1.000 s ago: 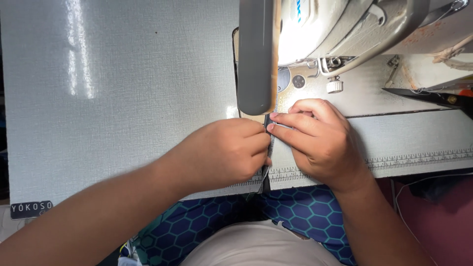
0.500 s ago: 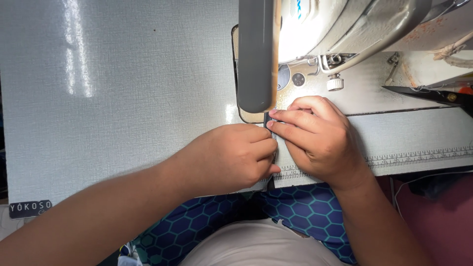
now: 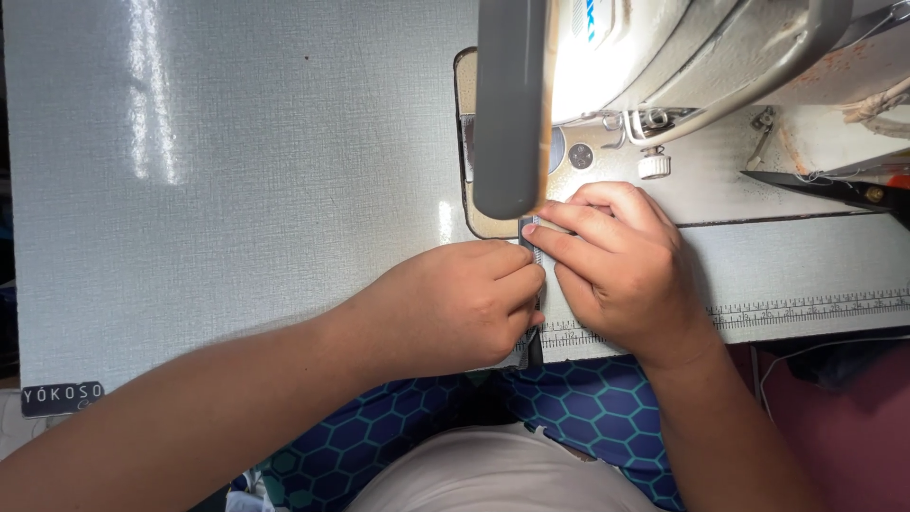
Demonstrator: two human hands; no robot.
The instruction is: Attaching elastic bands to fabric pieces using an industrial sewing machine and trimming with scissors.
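A narrow dark strip (image 3: 532, 248) is pinched between both hands near the table's front edge, just in front of the grey machine head (image 3: 510, 104). It is pressed by the left hand (image 3: 453, 308), whose fingers are curled together onto it from the left, and by the right hand (image 3: 618, 265), whose fingertips (image 3: 536, 228) are closed on its far end. The strip is seen as thin, dark and finely ribbed; most of it is hidden by the hands. The table (image 3: 237, 171) is pale grey and textured, with glare at its left. A ruler strip (image 3: 815, 308) is printed along the front edge, and dark scissors (image 3: 834, 188) are laid at the right edge.
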